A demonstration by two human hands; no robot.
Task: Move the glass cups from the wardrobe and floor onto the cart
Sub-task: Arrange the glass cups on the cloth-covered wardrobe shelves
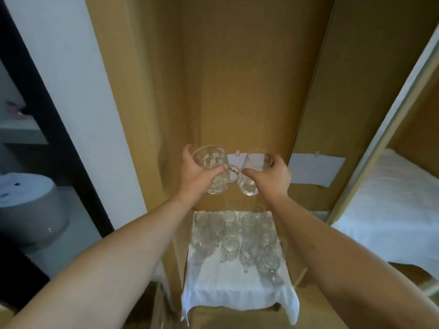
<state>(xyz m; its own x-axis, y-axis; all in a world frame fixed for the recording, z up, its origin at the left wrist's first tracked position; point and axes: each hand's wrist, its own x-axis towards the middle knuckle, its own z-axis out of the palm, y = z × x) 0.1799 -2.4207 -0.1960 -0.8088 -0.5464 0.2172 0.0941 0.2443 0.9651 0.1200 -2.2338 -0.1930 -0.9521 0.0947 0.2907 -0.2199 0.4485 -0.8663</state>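
My left hand (196,173) grips a patterned glass mug (212,166) around its body, its handle pointing right. My right hand (273,176) grips a smoother glass cup (254,169) tilted toward me. Both are held up side by side inside the open wooden wardrobe (237,79), their sides almost touching. Below them, several more glass mugs (240,238) stand close together on a white cloth (225,288) covering the wardrobe shelf. The cart is not in view.
A wardrobe divider panel (316,103) stands to the right, with another cloth-covered shelf (389,200) beyond it. A white paper sheet (316,169) hangs on the back panel. At left are a white wall (71,91), a dark door frame and a grey round stool (28,205).
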